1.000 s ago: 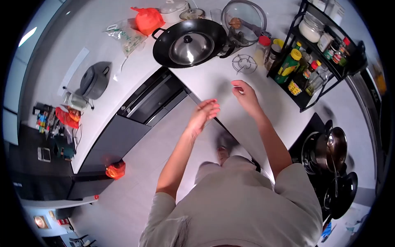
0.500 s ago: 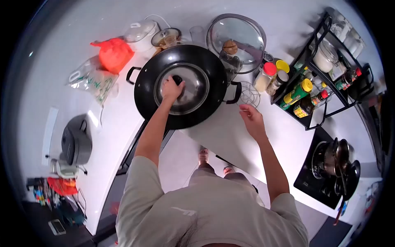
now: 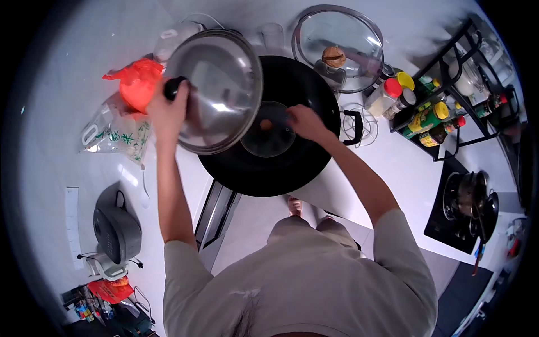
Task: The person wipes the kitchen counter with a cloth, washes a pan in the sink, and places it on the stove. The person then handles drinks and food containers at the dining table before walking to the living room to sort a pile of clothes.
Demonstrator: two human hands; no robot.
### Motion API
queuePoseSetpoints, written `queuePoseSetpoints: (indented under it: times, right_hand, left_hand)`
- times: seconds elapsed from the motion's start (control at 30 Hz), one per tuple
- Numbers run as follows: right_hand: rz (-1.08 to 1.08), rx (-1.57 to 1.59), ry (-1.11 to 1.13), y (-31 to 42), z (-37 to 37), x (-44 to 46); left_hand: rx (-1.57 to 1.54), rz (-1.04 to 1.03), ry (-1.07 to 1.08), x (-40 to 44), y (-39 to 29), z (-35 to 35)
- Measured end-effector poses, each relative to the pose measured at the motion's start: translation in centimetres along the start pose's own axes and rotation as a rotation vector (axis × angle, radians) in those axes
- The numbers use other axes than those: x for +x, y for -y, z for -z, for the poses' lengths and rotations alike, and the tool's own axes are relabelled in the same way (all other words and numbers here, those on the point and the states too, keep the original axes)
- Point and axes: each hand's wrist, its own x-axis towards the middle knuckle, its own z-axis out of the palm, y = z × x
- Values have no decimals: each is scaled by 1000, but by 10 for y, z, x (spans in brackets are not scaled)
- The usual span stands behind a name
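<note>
Off but not set down, the lid (image 3: 227, 78) tilts over the wok's (image 3: 269, 182) left, its knob (image 3: 176, 89) pinched in my left hand (image 3: 167, 112), my right hand (image 3: 306, 122) (grip too blurred to tell) near a brown thing (image 3: 265, 124) inside.

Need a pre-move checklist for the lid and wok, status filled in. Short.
1. Steel lid gripped: ok, left hand has it by the black knob.
2. Wok uncovered: ok, the lid is tilted and the wok's middle shows.
3. Lid clear of the wok rim: cannot tell, they overlap in this view.
4. Right hand clear of the wok: not ok, it is over the inside; contact cannot be made out.
5. Counter free by the left hand: not ok, red bag and clear plastic bag lie there.
6. Small brownish thing in the wok identified: cannot tell, too indistinct.
</note>
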Motion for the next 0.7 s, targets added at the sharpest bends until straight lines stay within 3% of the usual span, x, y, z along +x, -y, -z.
queuePoseSetpoints:
  times: [0.13,0.23,0.37,0.43,0.5,0.7]
  right_hand:
    - [-105,-99,54,28,-66,35]
    - [-145,-232,146,36,-88,45]
    - [-118,-269,134,22,-106,56]
    - [-104,-273,171,30,-95,57]
    - [-103,-296,63,47,-68,57]
    - [-151,-512,-164,89,91,-5]
  left_hand:
    - [84,25,-40,6,31,34]
    - [23,154,-5,-6,31,48]
    - [-6,96,-53,-20,44,48]
    - [1,67,-57,-25,50,45]
    - [6,61,-54,-25,53,41]
    - [-71,-16,84,-29,24,0]
